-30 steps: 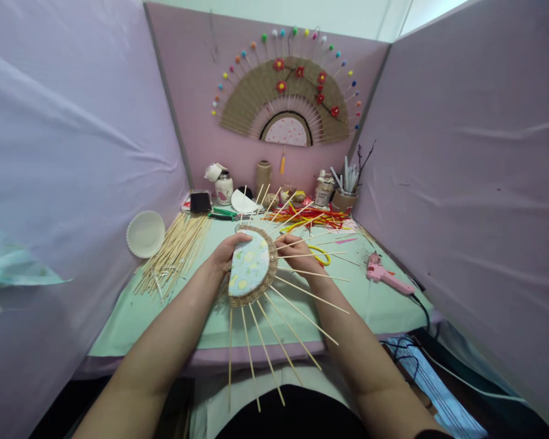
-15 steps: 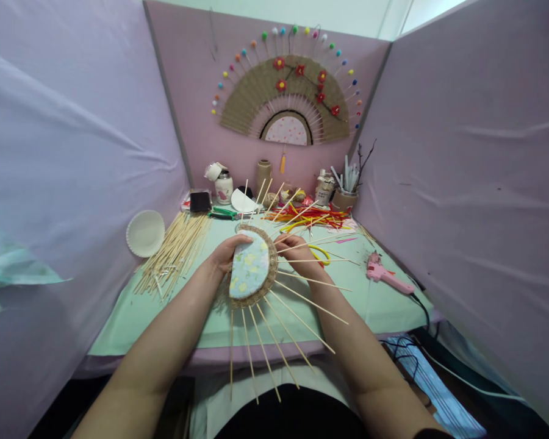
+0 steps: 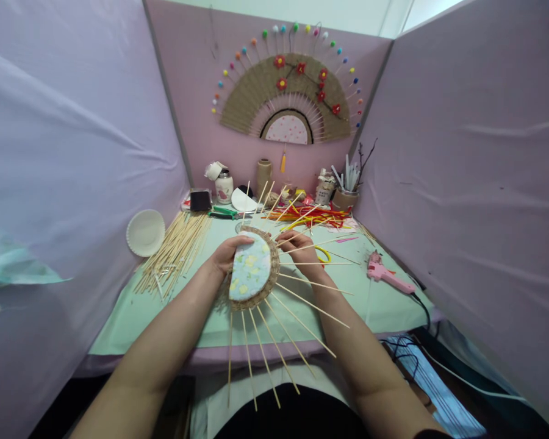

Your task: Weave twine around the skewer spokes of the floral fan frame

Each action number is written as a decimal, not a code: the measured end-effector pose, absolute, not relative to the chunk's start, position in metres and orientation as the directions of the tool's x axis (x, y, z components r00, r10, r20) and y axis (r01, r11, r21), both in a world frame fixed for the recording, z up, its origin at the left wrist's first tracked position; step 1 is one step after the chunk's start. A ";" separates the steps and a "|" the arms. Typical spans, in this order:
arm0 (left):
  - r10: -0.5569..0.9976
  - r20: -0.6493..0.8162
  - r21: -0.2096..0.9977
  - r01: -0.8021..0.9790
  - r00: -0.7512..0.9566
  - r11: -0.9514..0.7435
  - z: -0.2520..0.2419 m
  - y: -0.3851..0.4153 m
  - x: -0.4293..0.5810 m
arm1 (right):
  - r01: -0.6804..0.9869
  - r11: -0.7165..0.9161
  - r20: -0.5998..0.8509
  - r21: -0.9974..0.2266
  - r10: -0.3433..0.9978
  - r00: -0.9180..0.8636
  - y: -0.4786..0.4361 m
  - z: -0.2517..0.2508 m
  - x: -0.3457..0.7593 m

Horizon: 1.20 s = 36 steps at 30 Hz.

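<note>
A half-round fan base [image 3: 251, 268], covered in pale blue cloth with yellow flowers, is held tilted above the table. Brown twine [image 3: 261, 297] is woven round its curved edge, and thin wooden sticks [image 3: 297, 305] radiate out from it. My left hand [image 3: 229, 251] grips the straight side, thumb on the cloth and the other fingers hidden behind. At the curved edge my right hand [image 3: 297, 247] has its fingers pinched together among the sticks. Whether they grip a stick or the twine I cannot make out.
A pink glue gun [image 3: 388, 272] with a cord lies at the right. Loose sticks [image 3: 176, 250] and a white scalloped dish [image 3: 145, 233] are at the left. Behind stand green-handled pliers [image 3: 223, 212], red and yellow pipe cleaners [image 3: 311, 214] and a twine spool [image 3: 264, 175]. A finished fan [image 3: 283, 91] hangs behind.
The fan base has turned very slightly, its sticks shifting a little down and to the right. My right hand has moved slightly at the curved edge; my left hand keeps its grip.
</note>
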<state>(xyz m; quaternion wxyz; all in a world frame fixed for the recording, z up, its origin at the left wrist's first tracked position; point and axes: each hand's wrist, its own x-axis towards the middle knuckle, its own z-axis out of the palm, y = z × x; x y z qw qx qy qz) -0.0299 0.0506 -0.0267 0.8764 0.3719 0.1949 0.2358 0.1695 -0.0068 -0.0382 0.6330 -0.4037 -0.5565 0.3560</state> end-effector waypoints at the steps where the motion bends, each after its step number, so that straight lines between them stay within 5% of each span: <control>1: 0.554 -0.149 0.742 -0.278 0.819 0.610 -0.027 0.050 -0.029 | 0.012 0.417 0.414 -0.909 0.898 0.147 -0.007 -0.038 0.169; 22: 0.472 -0.004 0.653 -0.355 0.881 0.669 -0.031 0.038 -0.020 | 0.035 0.442 0.432 -0.896 0.854 0.290 0.000 -0.035 0.186; 30: 0.469 0.011 0.635 -0.369 0.883 0.679 -0.033 0.038 -0.018 | -0.328 0.564 0.430 -0.758 0.810 0.399 -0.003 -0.019 0.216; 36: 0.407 0.018 0.683 -0.309 0.913 0.662 -0.038 0.041 -0.017 | -0.265 0.633 0.507 -0.727 0.756 0.414 -0.005 -0.005 0.227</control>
